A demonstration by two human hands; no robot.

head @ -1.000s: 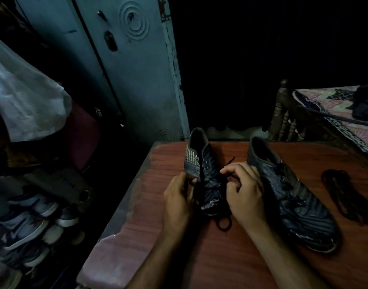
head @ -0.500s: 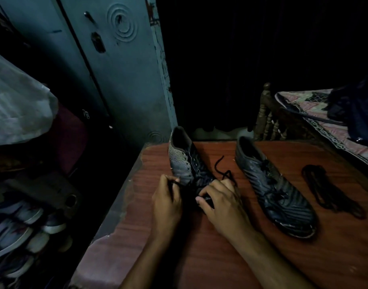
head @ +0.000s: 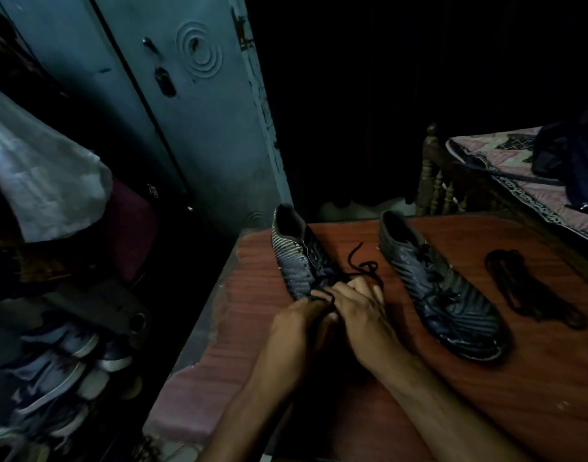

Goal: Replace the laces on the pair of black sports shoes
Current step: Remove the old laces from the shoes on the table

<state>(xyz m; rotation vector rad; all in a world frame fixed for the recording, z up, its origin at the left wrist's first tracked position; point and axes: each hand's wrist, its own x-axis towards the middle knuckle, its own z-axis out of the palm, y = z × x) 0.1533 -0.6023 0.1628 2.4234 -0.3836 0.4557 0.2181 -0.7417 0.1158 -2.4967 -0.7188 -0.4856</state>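
Hands work at the left shoe [head: 299,258] on the desk [head: 485,378]: left hand [head: 294,323] and right hand [head: 359,308] both pinch its lace [head: 360,266]. Right shoe [head: 442,288] looks laced; spare laces [head: 532,288] wait nearby. Lots seems left.

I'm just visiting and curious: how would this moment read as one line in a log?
step: lacing left-side shoe | hands: left hand and right hand both pinch its lace | other shoe: untouched | spare laces: on table

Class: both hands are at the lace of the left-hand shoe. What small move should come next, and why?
Probably draw the lace further out of the left-hand shoe: the left hand and right hand pinch it at the eyelets, and loose loops already lie free.
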